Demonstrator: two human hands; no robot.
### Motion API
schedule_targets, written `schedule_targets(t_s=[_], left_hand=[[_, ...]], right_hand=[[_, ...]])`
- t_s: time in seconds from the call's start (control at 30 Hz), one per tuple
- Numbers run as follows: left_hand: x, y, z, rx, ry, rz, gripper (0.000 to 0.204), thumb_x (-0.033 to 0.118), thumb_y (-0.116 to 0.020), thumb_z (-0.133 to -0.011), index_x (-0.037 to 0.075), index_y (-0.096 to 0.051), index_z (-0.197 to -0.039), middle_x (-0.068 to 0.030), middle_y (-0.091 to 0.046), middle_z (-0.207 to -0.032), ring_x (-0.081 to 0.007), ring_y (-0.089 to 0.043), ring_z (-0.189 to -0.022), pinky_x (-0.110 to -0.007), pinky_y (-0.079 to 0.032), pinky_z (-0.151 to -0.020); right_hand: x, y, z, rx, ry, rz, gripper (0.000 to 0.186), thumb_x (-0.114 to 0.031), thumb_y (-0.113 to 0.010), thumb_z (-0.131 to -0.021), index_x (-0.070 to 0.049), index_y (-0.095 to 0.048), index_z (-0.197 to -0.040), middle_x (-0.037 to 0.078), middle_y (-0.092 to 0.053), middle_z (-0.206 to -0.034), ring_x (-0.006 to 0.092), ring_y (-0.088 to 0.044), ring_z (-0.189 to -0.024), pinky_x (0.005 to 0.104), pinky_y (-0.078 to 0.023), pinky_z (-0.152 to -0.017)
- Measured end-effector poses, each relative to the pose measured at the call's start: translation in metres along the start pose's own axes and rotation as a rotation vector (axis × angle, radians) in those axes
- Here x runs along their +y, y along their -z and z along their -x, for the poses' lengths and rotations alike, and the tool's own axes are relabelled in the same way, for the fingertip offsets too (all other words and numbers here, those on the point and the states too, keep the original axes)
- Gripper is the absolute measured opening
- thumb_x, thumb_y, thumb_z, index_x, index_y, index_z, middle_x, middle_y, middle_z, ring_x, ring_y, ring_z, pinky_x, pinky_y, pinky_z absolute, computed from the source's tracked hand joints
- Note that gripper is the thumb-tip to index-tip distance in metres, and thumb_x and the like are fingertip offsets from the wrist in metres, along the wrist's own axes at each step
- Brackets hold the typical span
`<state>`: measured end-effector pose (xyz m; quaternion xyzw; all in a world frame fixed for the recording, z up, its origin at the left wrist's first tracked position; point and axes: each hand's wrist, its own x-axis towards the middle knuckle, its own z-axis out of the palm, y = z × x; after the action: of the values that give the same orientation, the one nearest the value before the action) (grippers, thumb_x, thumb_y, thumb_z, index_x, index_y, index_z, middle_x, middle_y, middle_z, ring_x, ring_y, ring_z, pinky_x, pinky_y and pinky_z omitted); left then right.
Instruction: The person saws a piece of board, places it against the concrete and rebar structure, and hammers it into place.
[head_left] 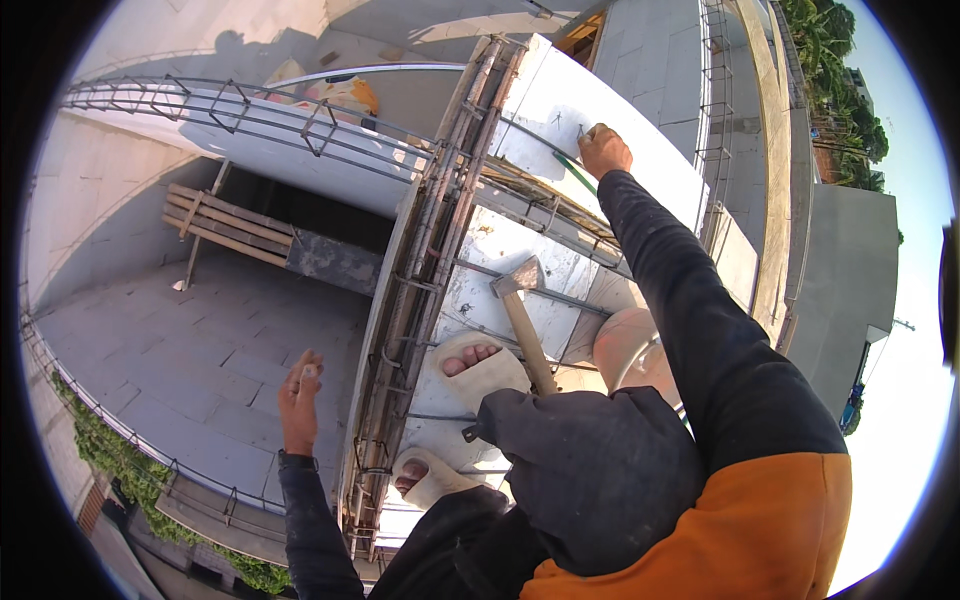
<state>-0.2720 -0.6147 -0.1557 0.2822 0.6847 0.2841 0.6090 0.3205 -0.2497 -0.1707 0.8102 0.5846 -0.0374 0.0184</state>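
My right hand (605, 152) reaches far forward and is closed over a white panel (540, 95). Whatever its fingers pinch is hidden. A thin green strip (575, 172) lies just below that hand, beside a steel bar. My left hand (299, 405) is raised over the drop on the left, fingers stretched upward and touching nothing I can see. Between my sandalled feet (485, 375) and the far panel lies a hatchet-like tool (528, 325), with a wooden handle and a wedge-shaped metal head.
Bundled rusty rebar (425, 260) runs along the panel edge beside my feet. Left of it, a deep drop leads to a grey block floor (200, 350). A bamboo platform (230, 225) stands below. Near my right arm are a pinkish rounded container (625, 345) and a long timber (775, 180).
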Motion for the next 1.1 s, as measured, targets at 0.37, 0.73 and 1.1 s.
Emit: schedule_targets(t_s=[0.37,0.73,1.1], left_hand=[[0.019,-0.008,-0.012,0.082,-0.075,-0.075,0.060,0.035,-0.066,-0.108,-0.007,-0.057,-0.150,-0.0191,-0.070,-0.141,-0.0248,-0.064,-0.133,-0.036,-0.049,-0.113],[0.099,-0.067,-0.020,0.161,-0.361,-0.006,0.035,0.017,-0.067,-0.109,-0.004,-0.069,-0.137,-0.0135,-0.075,-0.129,-0.0188,-0.070,-0.117,-0.031,-0.055,-0.105],[0.159,-0.135,-0.007,-0.020,-0.246,0.764,0.021,0.007,-0.078,-0.101,-0.002,-0.078,-0.120,-0.0052,-0.076,-0.111,-0.0104,-0.068,-0.101,-0.025,-0.055,-0.091]], right_hand=[[0.009,0.011,-0.014,-0.284,-0.402,-0.343,0.048,-0.035,-0.049,-0.104,0.007,-0.071,-0.103,0.020,-0.078,-0.090,0.0294,-0.077,-0.071,0.0388,-0.067,-0.066],[-0.124,0.108,0.083,-0.542,0.325,-0.809,0.031,-0.029,-0.051,-0.104,-0.001,-0.065,-0.107,0.008,-0.065,-0.092,0.0178,-0.065,-0.084,0.0343,-0.059,-0.073],[-0.232,0.131,0.255,-0.702,0.777,-0.725,0.017,-0.018,-0.058,-0.101,-0.001,-0.059,-0.102,0.022,-0.064,-0.094,0.0421,-0.065,-0.081,0.0495,-0.052,-0.075]])
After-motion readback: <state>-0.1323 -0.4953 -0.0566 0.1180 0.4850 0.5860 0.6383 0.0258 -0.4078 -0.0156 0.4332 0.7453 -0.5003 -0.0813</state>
